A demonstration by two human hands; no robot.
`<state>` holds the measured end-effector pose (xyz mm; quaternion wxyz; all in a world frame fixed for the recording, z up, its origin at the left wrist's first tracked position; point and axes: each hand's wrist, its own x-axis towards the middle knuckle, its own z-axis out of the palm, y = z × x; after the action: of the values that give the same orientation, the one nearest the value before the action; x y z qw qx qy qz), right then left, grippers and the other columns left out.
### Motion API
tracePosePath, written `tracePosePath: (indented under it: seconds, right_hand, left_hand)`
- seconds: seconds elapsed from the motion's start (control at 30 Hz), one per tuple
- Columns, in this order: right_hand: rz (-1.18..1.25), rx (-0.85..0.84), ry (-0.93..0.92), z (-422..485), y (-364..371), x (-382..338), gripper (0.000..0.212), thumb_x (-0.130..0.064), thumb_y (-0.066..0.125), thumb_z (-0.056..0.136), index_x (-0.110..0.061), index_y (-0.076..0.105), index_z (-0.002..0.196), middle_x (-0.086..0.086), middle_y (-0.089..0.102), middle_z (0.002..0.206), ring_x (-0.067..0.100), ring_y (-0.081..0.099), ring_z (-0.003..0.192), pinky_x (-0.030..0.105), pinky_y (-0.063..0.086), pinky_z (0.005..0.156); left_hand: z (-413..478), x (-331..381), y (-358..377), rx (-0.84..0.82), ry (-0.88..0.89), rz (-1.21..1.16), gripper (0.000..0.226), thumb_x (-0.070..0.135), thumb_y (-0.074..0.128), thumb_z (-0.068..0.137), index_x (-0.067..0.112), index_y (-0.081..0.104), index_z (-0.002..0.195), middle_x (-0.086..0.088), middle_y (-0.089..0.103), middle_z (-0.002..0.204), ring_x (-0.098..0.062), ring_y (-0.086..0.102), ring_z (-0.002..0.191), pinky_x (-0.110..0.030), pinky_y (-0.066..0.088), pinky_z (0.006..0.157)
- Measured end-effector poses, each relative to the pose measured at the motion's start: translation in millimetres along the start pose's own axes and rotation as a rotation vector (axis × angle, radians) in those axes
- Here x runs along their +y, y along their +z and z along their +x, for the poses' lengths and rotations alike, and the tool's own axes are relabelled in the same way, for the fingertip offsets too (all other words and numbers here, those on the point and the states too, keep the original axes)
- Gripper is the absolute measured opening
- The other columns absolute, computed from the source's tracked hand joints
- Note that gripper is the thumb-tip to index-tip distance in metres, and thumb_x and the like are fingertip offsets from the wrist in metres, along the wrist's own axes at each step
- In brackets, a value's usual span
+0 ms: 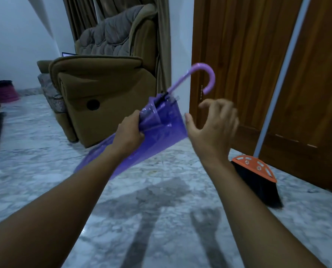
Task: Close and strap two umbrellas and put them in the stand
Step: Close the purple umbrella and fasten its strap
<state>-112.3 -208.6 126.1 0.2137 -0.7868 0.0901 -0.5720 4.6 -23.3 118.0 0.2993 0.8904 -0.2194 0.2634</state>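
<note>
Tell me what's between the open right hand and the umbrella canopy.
Nothing: in the head view a bare gap separates the right hand from the purple umbrella, which the left hand holds by its canopy.

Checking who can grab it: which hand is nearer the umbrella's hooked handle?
Right. The right hand hovers open just below the hooked handle; the left hand grips the purple canopy farther down.

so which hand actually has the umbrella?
The left hand, closed around the folded purple umbrella. The right hand is open beside it, not touching.
</note>
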Motion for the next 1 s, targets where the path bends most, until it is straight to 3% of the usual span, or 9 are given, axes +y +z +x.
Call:
tracePosePath:
  seconds: [0.1, 0.17, 0.27, 0.37, 0.53, 0.63, 0.73, 0.9, 1.0]
  right_hand:
    - [0.275, -0.531, 0.240, -16.6, 8.8, 1.7, 0.030, -0.047, 0.060, 0.092, -0.025, 0.052, 0.073, -0.008, 0.052, 0.070, 0.015, 0.053, 0.068, 0.030, 0.039, 0.062]
    - [0.371, -0.868, 0.469, -28.7, 19.1, 8.6, 0.038, -0.056, 0.057, 0.091, -0.026, 0.048, 0.069, -0.006, 0.050, 0.068, 0.016, 0.054, 0.067, 0.035, 0.049, 0.069]
    - [0.424, -1.032, 0.634, -42.2, 27.0, 19.4, 0.051, -0.064, 0.059, 0.086, -0.014, 0.059, 0.092, 0.002, 0.059, 0.090, 0.020, 0.061, 0.087, 0.034, 0.050, 0.079]
    - [0.645, -1.004, 0.678, -50.2, 25.1, 18.9, 0.053, -0.057, 0.067, 0.085, -0.023, 0.059, 0.125, -0.006, 0.067, 0.116, 0.011, 0.065, 0.105, 0.022, 0.048, 0.078]
    - [0.850, -0.843, 0.599, -56.5, 31.4, -2.1, 0.062, -0.047, 0.082, 0.075, -0.030, 0.057, 0.129, -0.013, 0.069, 0.118, 0.005, 0.067, 0.107, 0.031, 0.055, 0.095]
    - [0.815, -0.816, 0.594, -52.5, 28.3, -13.3, 0.080, -0.048, 0.083, 0.072, -0.037, 0.038, 0.138, -0.017, 0.057, 0.122, 0.005, 0.060, 0.106, 0.028, 0.053, 0.091]
    - [0.767, -0.752, 0.567, -50.6, 28.2, -15.3, 0.076, -0.036, 0.078, 0.081, -0.035, 0.029, 0.140, -0.014, 0.052, 0.124, 0.008, 0.056, 0.106, 0.022, 0.045, 0.084]
    - [0.714, -0.637, 0.558, -41.6, 25.4, -13.2, 0.068, -0.025, 0.072, 0.088, -0.030, 0.029, 0.141, -0.012, 0.050, 0.126, 0.009, 0.055, 0.108, 0.021, 0.045, 0.082]
    - [0.623, -0.512, 0.549, -31.9, 24.5, -4.8, 0.064, -0.022, 0.068, 0.091, -0.032, 0.029, 0.140, -0.011, 0.051, 0.129, 0.012, 0.057, 0.111, 0.029, 0.049, 0.087]
  left_hand:
    - [5.6, 11.2, -6.2, -0.053, -0.127, -0.287, 0.046, -0.009, 0.050, 0.072, 0.006, 0.054, 0.115, -0.010, 0.062, 0.104, -0.029, 0.059, 0.091, -0.034, 0.047, 0.072]
    - [7.9, 19.5, -10.0, -0.090, -0.163, -0.435, 0.046, -0.007, 0.048, 0.073, 0.010, 0.056, 0.115, -0.006, 0.064, 0.099, -0.022, 0.061, 0.088, -0.027, 0.050, 0.069]
    - [10.8, 28.1, -13.8, -0.108, -0.185, -0.536, 0.031, -0.009, 0.046, 0.081, 0.013, 0.059, 0.099, -0.002, 0.062, 0.084, -0.014, 0.058, 0.075, -0.020, 0.049, 0.062]
    - [13.3, 34.0, -14.8, -0.154, -0.300, -0.668, 0.025, -0.004, 0.049, 0.088, 0.014, 0.067, 0.090, -0.005, 0.069, 0.087, -0.020, 0.066, 0.078, -0.029, 0.058, 0.069]
    - [10.7, 44.2, -9.2, -0.252, -0.493, -0.968, 0.020, 0.010, 0.053, 0.089, 0.007, 0.071, 0.097, -0.014, 0.072, 0.095, -0.030, 0.070, 0.085, -0.035, 0.061, 0.068]
    - [8.0, 49.6, -5.4, -0.374, -0.455, -1.105, 0.021, 0.013, 0.047, 0.091, 0.007, 0.068, 0.088, -0.013, 0.068, 0.083, -0.027, 0.066, 0.073, -0.034, 0.057, 0.067]
    - [8.8, 59.8, -3.6, -0.376, -0.417, -1.242, 0.019, 0.011, 0.044, 0.087, 0.010, 0.062, 0.081, -0.012, 0.059, 0.076, -0.025, 0.058, 0.068, -0.033, 0.051, 0.066]
    - [12.8, 61.3, 5.1, -0.315, -0.326, -1.024, 0.030, 0.039, 0.042, 0.096, 0.020, 0.066, 0.096, -0.002, 0.070, 0.099, -0.023, 0.064, 0.092, -0.044, 0.050, 0.084]
    - [-1.2, 66.4, 17.2, -0.246, -0.561, -0.934, 0.046, 0.064, 0.033, 0.090, 0.027, 0.058, 0.101, -0.003, 0.061, 0.105, -0.022, 0.054, 0.092, -0.039, 0.040, 0.082]
